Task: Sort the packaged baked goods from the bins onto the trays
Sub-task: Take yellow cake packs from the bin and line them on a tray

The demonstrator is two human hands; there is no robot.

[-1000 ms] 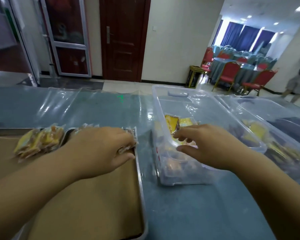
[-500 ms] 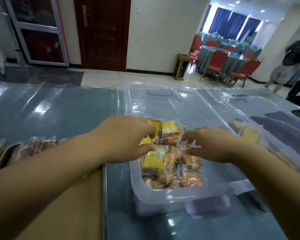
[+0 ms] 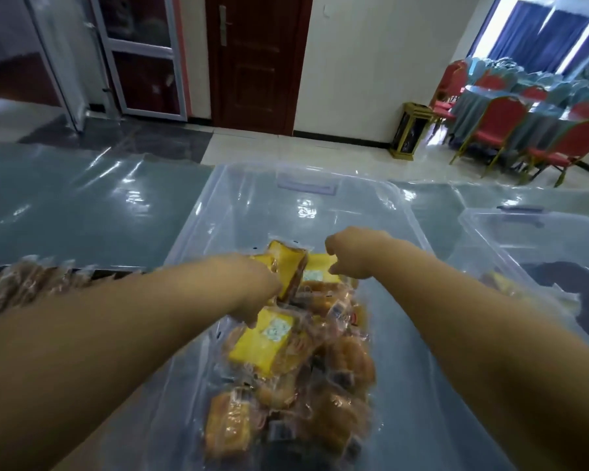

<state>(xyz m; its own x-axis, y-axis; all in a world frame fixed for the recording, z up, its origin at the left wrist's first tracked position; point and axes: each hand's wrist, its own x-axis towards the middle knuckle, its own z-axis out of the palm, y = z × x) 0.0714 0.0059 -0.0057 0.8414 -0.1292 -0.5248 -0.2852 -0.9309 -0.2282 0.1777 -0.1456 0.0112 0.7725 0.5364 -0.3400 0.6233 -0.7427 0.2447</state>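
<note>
Much of the heap inside the middle bin is blurred wrap, so its brown bun packets cannot be counted; only three yellow ones stand out. The left hand reaches into this bin from its left side and grips one upright yellow cake packet, though the fingertips are hidden behind the packet and the back of the hand. The right hand comes in from the bin's right side with fingers curled downward onto a second yellow packet; its fingertips are out of sight, so I cannot tell whether it pinches the wrap or only touches it. A labelled yellow packet lies on top of the heap, nearer the bin's near end. The bin's near wall is cut off by the lower edge of the view. Two bins show in all: the second bin stands to the right of the middle bin, partly cut off, its contents dim. Left of the middle bin, one tray shows only a dark rim, with a blurred row of tray packets behind the left forearm.
</note>
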